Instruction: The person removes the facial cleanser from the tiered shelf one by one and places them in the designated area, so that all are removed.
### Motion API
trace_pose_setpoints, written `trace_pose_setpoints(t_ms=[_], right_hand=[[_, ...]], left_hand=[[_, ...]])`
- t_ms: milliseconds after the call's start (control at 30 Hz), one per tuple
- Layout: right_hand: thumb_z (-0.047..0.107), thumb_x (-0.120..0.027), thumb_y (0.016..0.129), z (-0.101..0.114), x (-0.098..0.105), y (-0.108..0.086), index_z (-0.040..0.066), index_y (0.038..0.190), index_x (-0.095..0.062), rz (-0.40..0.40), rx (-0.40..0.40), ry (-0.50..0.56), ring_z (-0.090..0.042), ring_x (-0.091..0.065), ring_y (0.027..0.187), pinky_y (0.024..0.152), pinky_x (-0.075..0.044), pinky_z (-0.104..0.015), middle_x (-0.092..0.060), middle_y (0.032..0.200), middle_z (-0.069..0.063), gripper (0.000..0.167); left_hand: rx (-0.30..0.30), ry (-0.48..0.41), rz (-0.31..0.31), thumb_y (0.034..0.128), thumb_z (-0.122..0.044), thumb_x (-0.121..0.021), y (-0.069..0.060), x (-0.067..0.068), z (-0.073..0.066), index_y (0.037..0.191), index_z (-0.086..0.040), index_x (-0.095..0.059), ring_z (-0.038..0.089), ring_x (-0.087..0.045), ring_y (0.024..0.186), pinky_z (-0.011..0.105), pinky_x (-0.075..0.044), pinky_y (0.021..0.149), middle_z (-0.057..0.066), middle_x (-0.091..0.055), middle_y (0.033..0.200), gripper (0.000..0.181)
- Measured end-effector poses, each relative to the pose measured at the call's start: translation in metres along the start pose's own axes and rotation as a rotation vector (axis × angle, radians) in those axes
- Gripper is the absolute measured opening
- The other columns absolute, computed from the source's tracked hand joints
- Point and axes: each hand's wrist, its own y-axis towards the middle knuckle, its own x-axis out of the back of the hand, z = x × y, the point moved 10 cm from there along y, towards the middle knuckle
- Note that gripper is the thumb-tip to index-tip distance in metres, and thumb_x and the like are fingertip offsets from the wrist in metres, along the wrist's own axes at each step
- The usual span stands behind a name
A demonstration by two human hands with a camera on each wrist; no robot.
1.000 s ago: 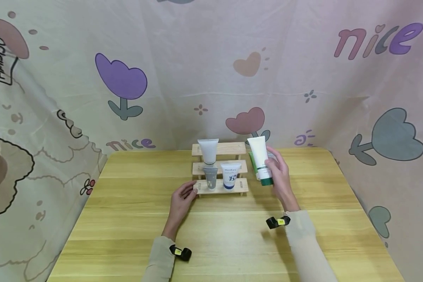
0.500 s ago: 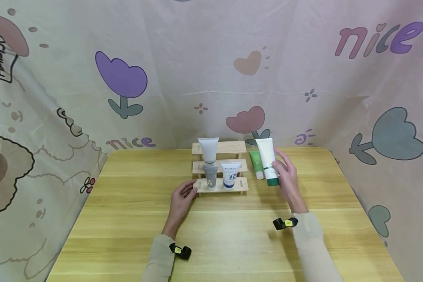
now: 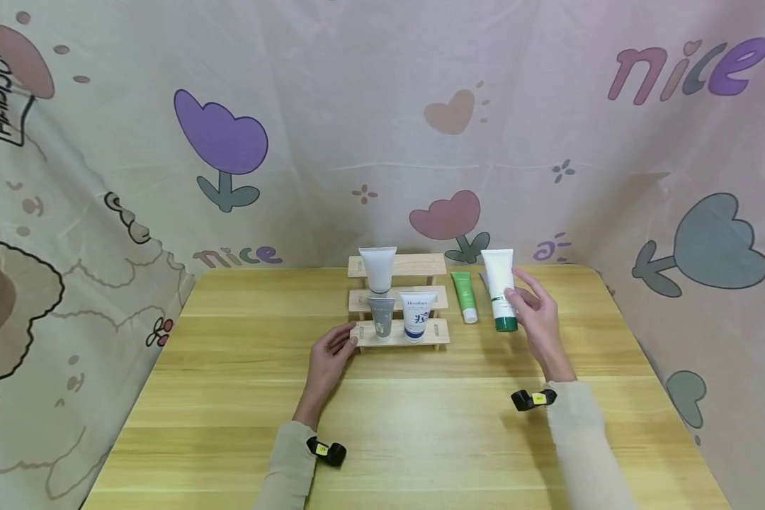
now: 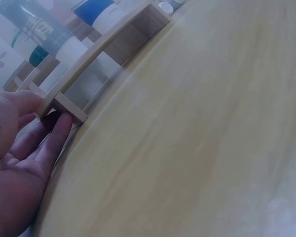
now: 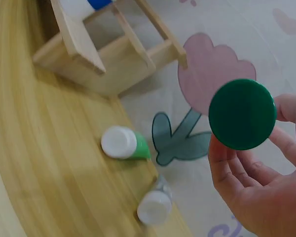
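Note:
My right hand (image 3: 538, 322) pinches a white squeeze tube (image 3: 499, 276) between thumb and fingers, lifted with its green cap (image 5: 242, 114) downward. At the near left end of a three-step wooden stand (image 3: 433, 331), my left hand (image 3: 328, 361) grips the lowest step; the left wrist view has the thumb at the board's edge and a finger against the leg below. A grey tube (image 3: 382, 317) and a white tube with blue print (image 3: 416, 312) stand on that step. Behind them, a plain white tube (image 3: 377, 268) rises on the left; its base is partly hidden.
Right of the stand, a green tube with a white cap (image 3: 464, 292) lies on the wooden table (image 3: 389, 439). Beside it is a greyish tube with a white cap (image 5: 155, 207), mostly hidden behind the held tube in the head view. A patterned cloth (image 3: 319, 127) hangs behind.
My right hand has carried the white tube to the right, away from the stand, uncovering the green tube. My left hand stays at the stand's corner.

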Motion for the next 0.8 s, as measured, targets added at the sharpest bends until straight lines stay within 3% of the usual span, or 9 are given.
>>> trace_pose_setpoints(t_ms=[267, 467, 633, 800], right_hand=[[0.008, -0.068, 0.1, -0.009, 0.029, 0.011, 0.007, 0.152, -0.049, -0.048, -0.009, -0.079, -0.007, -0.066, 0.098, 0.077, -0.059, -0.022, -0.068, 0.109, 0.004, 0.056], [0.011, -0.068, 0.1, -0.013, 0.043, 0.014, 0.008, 0.152, -0.049, -0.062, -0.036, -0.142, -0.004, -0.064, 0.097, 0.078, -0.058, -0.019, -0.067, 0.106, 0.01, 0.056], [0.011, -0.067, 0.101, -0.014, 0.051, 0.019, 0.008, 0.153, -0.047, -0.076, -0.052, -0.182, -0.002, -0.062, 0.1, 0.08, -0.056, -0.017, -0.067, 0.117, 0.001, 0.056], [0.017, -0.066, 0.102, -0.031, 0.06, 0.028, 0.013, 0.155, -0.046, -0.102, -0.076, -0.235, 0.002, -0.059, 0.103, 0.083, -0.054, -0.013, -0.059, 0.139, -0.021, 0.056]], left_hand=[[0.006, 0.017, -0.019, 0.0976, 0.003, -0.067, 0.002, 0.0, 0.001, 0.128, 0.007, -0.066, 0.036, -0.063, 0.119, 0.021, -0.054, 0.095, 0.021, -0.066, 0.131, 0.03], [0.004, 0.009, -0.018, 0.0972, 0.004, -0.067, 0.0, -0.001, 0.002, 0.128, 0.007, -0.066, 0.039, -0.062, 0.12, 0.023, -0.055, 0.095, 0.022, -0.066, 0.131, 0.031], [-0.009, 0.006, -0.024, 0.0975, 0.002, -0.068, 0.005, 0.001, 0.017, 0.128, 0.005, -0.067, 0.037, -0.063, 0.12, 0.023, -0.054, 0.095, 0.02, -0.066, 0.131, 0.031], [-0.025, 0.004, -0.033, 0.0975, -0.004, -0.07, 0.01, 0.005, 0.032, 0.127, -0.001, -0.069, 0.032, -0.064, 0.118, 0.021, -0.055, 0.092, 0.016, -0.068, 0.13, 0.03]])
